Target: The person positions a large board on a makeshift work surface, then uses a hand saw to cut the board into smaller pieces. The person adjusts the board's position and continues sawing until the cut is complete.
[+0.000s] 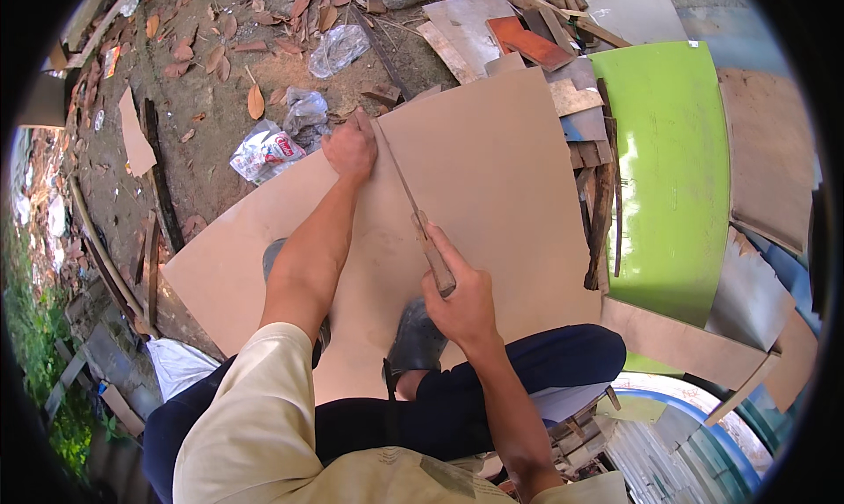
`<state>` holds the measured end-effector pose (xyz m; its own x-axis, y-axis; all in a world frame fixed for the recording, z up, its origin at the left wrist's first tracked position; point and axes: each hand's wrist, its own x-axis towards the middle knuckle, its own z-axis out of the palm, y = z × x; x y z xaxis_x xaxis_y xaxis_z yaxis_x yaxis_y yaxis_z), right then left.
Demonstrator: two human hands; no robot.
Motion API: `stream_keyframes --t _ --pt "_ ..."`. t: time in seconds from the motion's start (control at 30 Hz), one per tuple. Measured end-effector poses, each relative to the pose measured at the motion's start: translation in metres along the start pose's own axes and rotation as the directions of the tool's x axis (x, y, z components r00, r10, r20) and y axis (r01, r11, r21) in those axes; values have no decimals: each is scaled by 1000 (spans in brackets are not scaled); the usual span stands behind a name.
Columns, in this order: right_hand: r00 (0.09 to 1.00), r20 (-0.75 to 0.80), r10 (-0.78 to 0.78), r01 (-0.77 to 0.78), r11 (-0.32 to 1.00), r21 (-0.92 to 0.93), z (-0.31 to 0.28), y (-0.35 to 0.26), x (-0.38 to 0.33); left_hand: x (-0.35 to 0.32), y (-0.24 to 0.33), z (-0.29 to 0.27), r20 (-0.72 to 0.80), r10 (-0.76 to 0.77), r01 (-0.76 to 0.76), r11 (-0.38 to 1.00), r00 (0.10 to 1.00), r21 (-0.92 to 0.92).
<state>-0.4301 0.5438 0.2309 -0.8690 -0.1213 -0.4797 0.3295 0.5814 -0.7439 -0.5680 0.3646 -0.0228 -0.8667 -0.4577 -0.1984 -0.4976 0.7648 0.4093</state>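
Two hands work on a brown board [492, 170] lying on the ground: the right hand [462, 302] grips a knife [413, 209], the left hand [350, 148] presses flat at the board's edge, near a crumpled red-and-white wrapper [264, 152].

Matt smooth hardboard sheet [492, 170]; wooden-handled knife [420, 225].
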Motion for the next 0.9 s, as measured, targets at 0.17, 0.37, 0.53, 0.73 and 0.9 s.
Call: stream_keyframes --t 0.17,0.37,0.53,0.73,0.9 --pt "974 -136 -181 183 983 3 14 20 14 5 2 0 -13 20 -19 1000 1000 3" --pt "995 -50 -84 84 996 -2 -21 13 2 1 -1 -3 18 -4 4 1000 1000 -2" --pt "995 -87 -49 53 997 51 -24 12 -40 2 -2 -1 -18 1 0 1000 1000 27" --pt "992 -78 -97 96 995 -18 9 26 47 -2 -3 4 -45 21 -21 1000 999 14" --pt "998 -51 -21 20 1000 -9 11 1 48 2 -12 8 -36 14 -15 1000 999 -16"
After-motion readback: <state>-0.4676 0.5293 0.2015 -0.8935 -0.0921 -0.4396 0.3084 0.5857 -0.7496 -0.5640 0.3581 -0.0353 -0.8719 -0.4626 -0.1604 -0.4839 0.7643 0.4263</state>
